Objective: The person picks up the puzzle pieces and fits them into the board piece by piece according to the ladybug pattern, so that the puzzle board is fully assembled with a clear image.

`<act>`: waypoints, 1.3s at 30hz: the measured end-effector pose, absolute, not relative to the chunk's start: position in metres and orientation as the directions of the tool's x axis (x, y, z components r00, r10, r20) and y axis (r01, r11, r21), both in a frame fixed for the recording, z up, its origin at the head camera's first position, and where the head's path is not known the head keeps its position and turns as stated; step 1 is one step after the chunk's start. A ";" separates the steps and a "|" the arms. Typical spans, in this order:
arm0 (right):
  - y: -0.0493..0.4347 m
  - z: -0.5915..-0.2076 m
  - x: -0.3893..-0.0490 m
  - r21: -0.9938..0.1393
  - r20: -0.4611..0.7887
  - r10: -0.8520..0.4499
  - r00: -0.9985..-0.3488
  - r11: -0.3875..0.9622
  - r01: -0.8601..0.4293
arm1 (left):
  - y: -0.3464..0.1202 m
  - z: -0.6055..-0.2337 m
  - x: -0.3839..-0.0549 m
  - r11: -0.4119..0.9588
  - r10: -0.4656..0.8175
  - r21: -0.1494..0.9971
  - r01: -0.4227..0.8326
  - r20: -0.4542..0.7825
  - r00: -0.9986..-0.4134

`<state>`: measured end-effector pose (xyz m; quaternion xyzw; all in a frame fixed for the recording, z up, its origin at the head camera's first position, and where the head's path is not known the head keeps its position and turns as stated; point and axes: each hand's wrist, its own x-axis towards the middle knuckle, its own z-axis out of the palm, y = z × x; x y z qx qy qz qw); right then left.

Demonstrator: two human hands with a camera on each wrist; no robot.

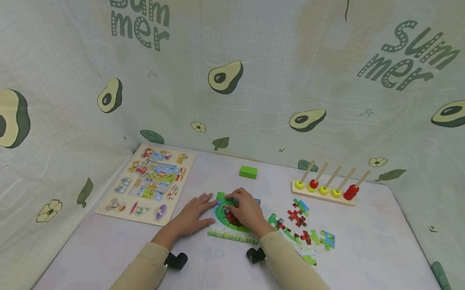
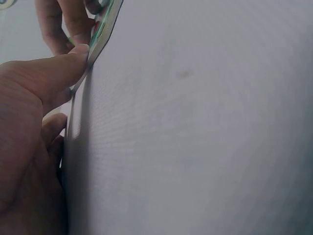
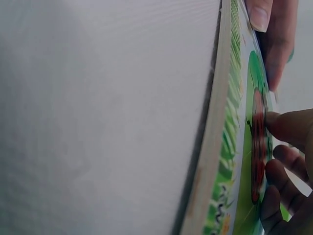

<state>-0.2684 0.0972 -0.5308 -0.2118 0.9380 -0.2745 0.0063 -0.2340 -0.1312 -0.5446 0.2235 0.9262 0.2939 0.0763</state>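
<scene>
A ladybug jigsaw board (image 1: pixel 232 235) with a grassy lower border lies in front of the person. The left hand (image 1: pixel 193 216) rests at its left side, fingers extended, with the thumb at the board's edge in the left wrist view. Over the board's upper middle, the right hand (image 1: pixel 248 209) has its thumb and fingers bent around a small green puzzle piece, mostly hidden beneath them. In the right wrist view, the right fingertips (image 3: pixel 273 171) meet the board's picture surface beside the red ladybug (image 3: pixel 258 147). Loose puzzle pieces (image 1: pixel 296 218) lie scattered to the right.
A wooden peg puzzle (image 1: pixel 144 204) with vehicle and toy pictures lies at the left. Behind the board sits a green block (image 1: pixel 248 172). At the back right stands a bead stacker (image 1: pixel 325 197) with upright pegs and red and yellow beads. A printed cloth hangs behind.
</scene>
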 end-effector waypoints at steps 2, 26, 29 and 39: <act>0.097 -0.531 -0.269 -0.514 0.107 -0.396 -0.912 0.763 -0.391 | -0.131 -0.544 -0.234 0.731 0.461 0.574 0.370 -0.015 -0.887; 0.108 -0.532 -0.265 -0.626 0.094 -0.389 -0.916 0.692 -0.358 | -0.131 -0.544 -0.235 0.704 0.487 0.594 0.390 -0.004 -0.873; 0.110 -0.530 -0.263 -0.643 0.087 -0.376 -0.923 0.686 -0.340 | -0.132 -0.544 -0.235 0.703 0.485 0.597 0.387 -0.005 -0.875; 0.123 -0.520 -0.254 -0.631 0.073 -0.366 -0.928 0.703 -0.327 | -0.133 -0.547 -0.236 0.707 0.480 0.595 0.383 -0.004 -0.877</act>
